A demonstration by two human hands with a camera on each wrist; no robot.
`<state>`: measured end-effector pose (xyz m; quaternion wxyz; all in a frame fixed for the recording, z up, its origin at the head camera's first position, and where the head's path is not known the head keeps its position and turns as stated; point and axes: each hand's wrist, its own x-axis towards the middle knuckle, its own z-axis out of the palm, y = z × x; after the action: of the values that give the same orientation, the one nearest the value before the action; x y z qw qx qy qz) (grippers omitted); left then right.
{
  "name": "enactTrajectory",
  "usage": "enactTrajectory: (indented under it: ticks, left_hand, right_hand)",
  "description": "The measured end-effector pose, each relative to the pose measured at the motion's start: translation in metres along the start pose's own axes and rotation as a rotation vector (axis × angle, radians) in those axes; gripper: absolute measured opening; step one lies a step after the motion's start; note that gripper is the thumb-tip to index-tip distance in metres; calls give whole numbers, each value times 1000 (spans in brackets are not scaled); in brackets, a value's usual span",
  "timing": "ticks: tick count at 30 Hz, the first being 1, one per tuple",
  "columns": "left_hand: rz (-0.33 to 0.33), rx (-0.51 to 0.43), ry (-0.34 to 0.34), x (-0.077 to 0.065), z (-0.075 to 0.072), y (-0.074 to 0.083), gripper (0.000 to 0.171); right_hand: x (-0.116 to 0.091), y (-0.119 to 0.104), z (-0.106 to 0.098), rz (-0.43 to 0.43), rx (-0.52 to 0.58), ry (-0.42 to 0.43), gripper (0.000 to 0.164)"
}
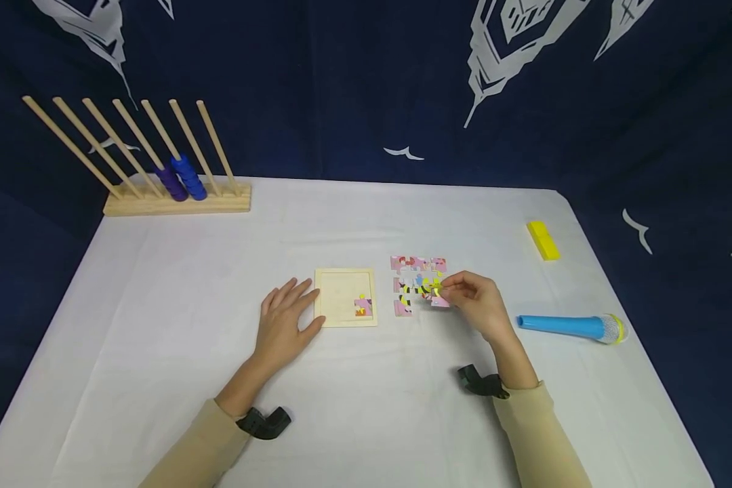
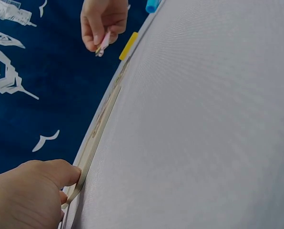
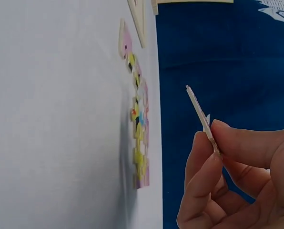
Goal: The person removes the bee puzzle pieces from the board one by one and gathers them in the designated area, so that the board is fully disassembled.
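A pale wooden puzzle tray [image 1: 344,324] lies flat on the table, with one pink and yellow puzzle piece [image 1: 363,307] in its lower right corner. My left hand [image 1: 285,329] rests at the tray's left side, fingers extended, thumb and index finger touching its edge. Several loose picture pieces [image 1: 402,308] lie in rows to the tray's right. Above the right end of these rows, my right hand [image 1: 477,301] pinches a thin puzzle piece [image 3: 198,109] between thumb and fingers. The right wrist view shows it edge-on, tilted and raised off the table; its picture is mostly hidden.
A blue toy microphone [image 1: 564,327] lies right of my right hand. Farther back is a yellow block [image 1: 543,240]. At the back left stands a wooden peg rack [image 1: 177,204] with purple and blue beads on two pegs. A dark patterned cloth [image 1: 354,88] hangs behind the table.
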<state>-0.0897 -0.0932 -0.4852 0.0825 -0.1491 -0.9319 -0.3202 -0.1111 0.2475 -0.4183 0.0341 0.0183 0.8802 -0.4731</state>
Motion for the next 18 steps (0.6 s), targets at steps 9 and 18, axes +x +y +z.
enactTrajectory:
  ticks: [9, 18]
  left_hand:
    - [-4, -4, 3, -1, -1, 0, 48]
    - [3, 5, 11, 0, 0, 0, 48]
  right_hand:
    - [2, 9, 12, 40, -52, -37, 15]
    - [3, 13, 27, -4, -202, 40, 9]
